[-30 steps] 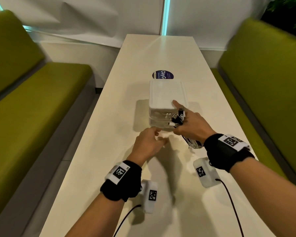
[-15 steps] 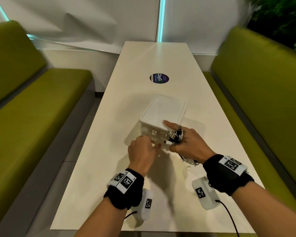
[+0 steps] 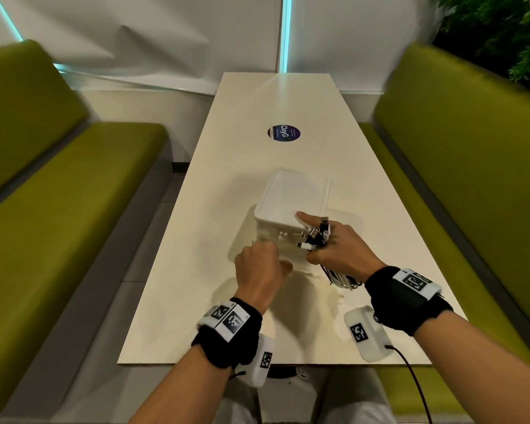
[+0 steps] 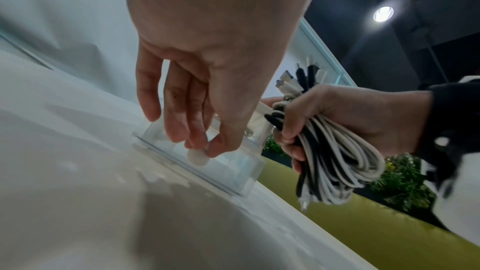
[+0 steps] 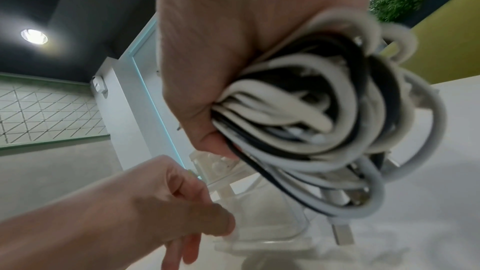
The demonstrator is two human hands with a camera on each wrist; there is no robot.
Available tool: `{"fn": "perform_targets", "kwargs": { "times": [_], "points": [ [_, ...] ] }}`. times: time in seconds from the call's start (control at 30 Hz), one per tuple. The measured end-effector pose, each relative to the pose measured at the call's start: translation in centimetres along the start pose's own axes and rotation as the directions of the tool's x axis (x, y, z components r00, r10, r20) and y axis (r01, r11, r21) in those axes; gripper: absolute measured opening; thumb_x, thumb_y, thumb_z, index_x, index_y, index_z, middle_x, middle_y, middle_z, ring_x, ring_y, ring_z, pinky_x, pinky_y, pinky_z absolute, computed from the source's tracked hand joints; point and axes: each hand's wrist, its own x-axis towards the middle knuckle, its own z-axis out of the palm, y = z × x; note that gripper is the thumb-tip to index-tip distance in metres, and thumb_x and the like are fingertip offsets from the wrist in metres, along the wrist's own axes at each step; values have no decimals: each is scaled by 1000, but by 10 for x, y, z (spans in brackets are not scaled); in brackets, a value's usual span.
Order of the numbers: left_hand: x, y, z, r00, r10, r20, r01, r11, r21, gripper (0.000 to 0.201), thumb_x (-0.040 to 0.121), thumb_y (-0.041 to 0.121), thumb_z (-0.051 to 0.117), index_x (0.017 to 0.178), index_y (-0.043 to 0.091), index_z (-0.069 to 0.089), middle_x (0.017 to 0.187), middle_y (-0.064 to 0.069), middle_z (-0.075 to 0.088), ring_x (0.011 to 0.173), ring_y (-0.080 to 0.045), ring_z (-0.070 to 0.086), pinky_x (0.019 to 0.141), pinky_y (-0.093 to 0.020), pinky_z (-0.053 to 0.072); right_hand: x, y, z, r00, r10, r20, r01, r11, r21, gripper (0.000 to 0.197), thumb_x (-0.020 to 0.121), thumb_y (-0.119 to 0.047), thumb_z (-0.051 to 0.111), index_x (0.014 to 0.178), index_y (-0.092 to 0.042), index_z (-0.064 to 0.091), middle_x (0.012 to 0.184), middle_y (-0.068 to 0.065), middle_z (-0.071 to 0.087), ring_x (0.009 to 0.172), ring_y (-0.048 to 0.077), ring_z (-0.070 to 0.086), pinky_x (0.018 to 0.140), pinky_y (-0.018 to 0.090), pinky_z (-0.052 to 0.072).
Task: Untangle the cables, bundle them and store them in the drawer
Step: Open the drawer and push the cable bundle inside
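A small white and clear drawer box [image 3: 291, 200] stands turned at an angle on the long pale table [image 3: 227, 148]. My left hand [image 3: 262, 264] pinches the round white knob [image 4: 198, 156] of the lower clear drawer [image 4: 228, 163], thumb against fingertips. My right hand [image 3: 337, 249] grips a coiled bundle of black and white cables [image 3: 317, 235], with its index finger stretched onto the box's top corner. In the right wrist view the cable bundle [image 5: 311, 110] fills my right hand [image 5: 233, 52], plugs hanging below, with the drawer box [image 5: 259, 213] under it.
A round dark sticker [image 3: 284, 133] lies further up the table. Green bench seats [image 3: 74, 185] run along both sides, the right bench [image 3: 459, 166] beside plants [image 3: 502, 32]. The table's near edge [image 3: 288, 364] lies just behind my wrists.
The box has been pulled toward me and turned at an angle. My left hand has closed on the lower drawer's knob. My right hand keeps the cables and its finger on the box.
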Motion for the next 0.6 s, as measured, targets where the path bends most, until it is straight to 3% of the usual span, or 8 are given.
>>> {"fn": "perform_targets", "kwargs": {
  "times": [0.2, 0.37, 0.47, 0.53, 0.6],
  "points": [
    [-29, 13, 2, 996, 63, 59, -65, 997, 44, 28, 85, 40, 61, 92, 15, 70, 95, -8, 69, 87, -30, 63, 68, -31, 41, -5, 2, -3, 999, 20, -37, -19, 1000, 20, 79, 65, -18, 64, 133, -56, 47, 105, -17, 69, 86, 9, 63, 79, 27, 53],
    [-53, 22, 3, 989, 128, 78, -133, 989, 58, 30, 91, 41, 54, 97, 17, 70, 98, -7, 68, 91, -30, 62, 70, -33, 39, -5, 2, -4, 999, 31, -42, -31, 1000, 3, 79, 66, -20, 63, 135, -54, 44, 110, -16, 68, 93, 12, 63, 85, 30, 53],
    [-59, 18, -4, 990, 136, -28, -137, 990, -43, 25, 89, 43, 57, 95, 23, 71, 96, 1, 69, 90, -23, 62, 69, -31, 39, -6, 2, -4, 999, 36, -32, -37, 999, -9, 80, 67, -21, 62, 136, -56, 42, 109, -15, 68, 91, 12, 63, 85, 31, 54],
    [-56, 9, -5, 981, 157, -113, -167, 982, -85, 21, 84, 37, 65, 102, 26, 68, 104, 5, 64, 98, -20, 58, 73, -32, 43, -6, 1, -4, 999, 39, -30, -40, 999, -13, 80, 68, -19, 63, 136, -55, 42, 107, -15, 68, 94, 13, 62, 87, 32, 53],
    [-54, 1, -4, 980, 190, -51, -192, 981, -23, 27, 86, 32, 63, 113, 28, 65, 113, 5, 60, 108, -22, 51, 82, -34, 42, -5, 0, -5, 999, 40, -33, -41, 999, -22, 80, 69, -20, 63, 137, -55, 42, 106, -14, 68, 94, 13, 62, 88, 33, 53]
  ]
}}
